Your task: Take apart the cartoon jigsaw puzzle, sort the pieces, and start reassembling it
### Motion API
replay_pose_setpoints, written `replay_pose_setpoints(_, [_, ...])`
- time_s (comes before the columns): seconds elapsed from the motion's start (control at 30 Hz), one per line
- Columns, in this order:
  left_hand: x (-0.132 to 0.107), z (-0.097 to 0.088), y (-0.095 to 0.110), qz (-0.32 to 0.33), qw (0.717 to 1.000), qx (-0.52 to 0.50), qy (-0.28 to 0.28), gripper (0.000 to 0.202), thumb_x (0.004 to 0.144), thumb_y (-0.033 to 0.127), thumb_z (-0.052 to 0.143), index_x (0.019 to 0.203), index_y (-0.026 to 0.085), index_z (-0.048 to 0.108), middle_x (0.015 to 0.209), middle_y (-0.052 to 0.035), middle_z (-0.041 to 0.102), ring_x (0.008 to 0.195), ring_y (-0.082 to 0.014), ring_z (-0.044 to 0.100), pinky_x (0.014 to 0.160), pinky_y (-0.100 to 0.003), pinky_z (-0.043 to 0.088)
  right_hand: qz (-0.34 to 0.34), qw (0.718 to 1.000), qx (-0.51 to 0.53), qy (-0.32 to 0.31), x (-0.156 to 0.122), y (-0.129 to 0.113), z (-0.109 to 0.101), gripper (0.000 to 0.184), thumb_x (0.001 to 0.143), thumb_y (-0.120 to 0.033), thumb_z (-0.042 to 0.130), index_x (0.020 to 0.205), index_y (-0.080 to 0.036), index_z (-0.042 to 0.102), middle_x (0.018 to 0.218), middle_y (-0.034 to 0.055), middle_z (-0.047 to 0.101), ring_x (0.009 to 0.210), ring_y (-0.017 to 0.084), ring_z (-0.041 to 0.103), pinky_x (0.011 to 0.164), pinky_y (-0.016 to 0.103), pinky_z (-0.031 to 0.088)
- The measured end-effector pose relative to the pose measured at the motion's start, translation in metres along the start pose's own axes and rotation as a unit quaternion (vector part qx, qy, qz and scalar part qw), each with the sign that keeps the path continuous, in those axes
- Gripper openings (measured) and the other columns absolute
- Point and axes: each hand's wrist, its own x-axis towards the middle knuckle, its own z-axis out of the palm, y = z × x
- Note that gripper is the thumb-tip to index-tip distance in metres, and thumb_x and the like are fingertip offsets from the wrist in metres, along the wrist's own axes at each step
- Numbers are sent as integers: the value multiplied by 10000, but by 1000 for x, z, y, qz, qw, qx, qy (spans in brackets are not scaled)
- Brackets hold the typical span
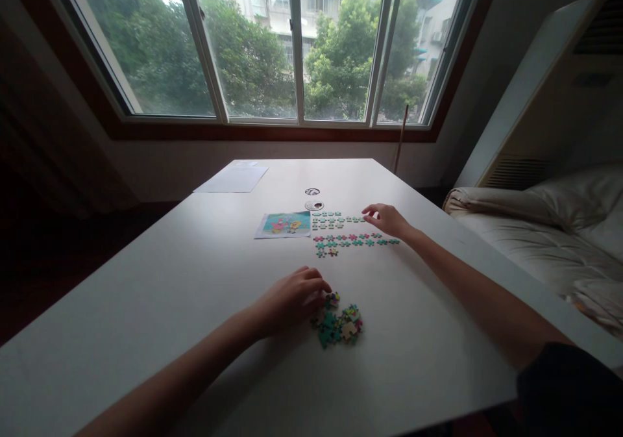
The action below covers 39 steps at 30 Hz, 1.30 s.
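My left hand rests at the upper left of a loose pile of jigsaw puzzle pieces. Its fingers are bent and a little apart from the thumb, with the fingertips touching pieces at the pile's edge. The pile is mostly green, with some multicoloured pieces and a plain beige one. Farther off, my right hand pinches at the right end of an upper row of laid-out puzzle pieces. A small piece shows at its fingertips. Nearer rows of pink and green pieces lie below that hand.
Left of the rows lies a picture sheet with colourful cartoon figures. Two round black-and-white marks are on the white table behind them. White papers lie at the far left corner. A padded seat stands to the right.
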Motion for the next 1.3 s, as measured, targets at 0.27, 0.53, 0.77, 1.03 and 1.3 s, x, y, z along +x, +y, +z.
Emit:
replay_pose_setpoints(0.27, [1, 2, 8, -13, 999, 40, -7, 214, 859, 264, 441, 1018, 225, 579, 918, -55, 542, 848, -172, 497, 728, -272, 426, -207, 973, 75, -69, -69, -81, -3, 127, 793, -255, 517, 830, -220, 633, 777, -2, 620, 590, 74, 515, 577, 193, 391])
replay_pose_setpoints(0.53, [4, 11, 12, -25, 999, 39, 4, 210, 831, 271, 474, 1000, 230, 591, 926, -59, 527, 859, -185, 486, 744, -294, 423, -199, 973, 83, -78, -83, -74, 7, 128, 777, -217, 516, 806, -198, 640, 761, 15, 621, 583, 82, 516, 578, 198, 394])
replay_pose_setpoints(0.77, [7, 14, 8, -17, 998, -52, 33, 142, 781, 221, 544, 909, 198, 601, 909, -47, 556, 869, -177, 486, 776, -286, 406, -195, 973, 110, -56, -84, -77, 6, 142, 801, -250, 498, 824, -201, 630, 750, 4, 635, 594, 78, 532, 578, 192, 407])
replay_pose_setpoints(1.03, [11, 9, 13, -131, 948, -269, 109, 129, 730, 270, 602, 762, 146, 616, 721, -22, 611, 664, -127, 522, 594, -226, 409, -209, 968, 141, -11, -89, -84, 0, 144, 814, -251, 487, 840, -190, 615, 743, 10, 635, 591, 76, 537, 578, 196, 414])
replay_pose_setpoints(1.3, [15, 1, 9, -237, 859, -429, 151, 195, 663, 291, 661, 768, 128, 647, 735, -36, 657, 679, -140, 568, 655, -250, 429, -250, 962, 99, 48, -100, -103, 2, 253, 793, -375, 535, 997, -228, 571, 749, -11, 630, 634, 93, 547, 654, 244, 376])
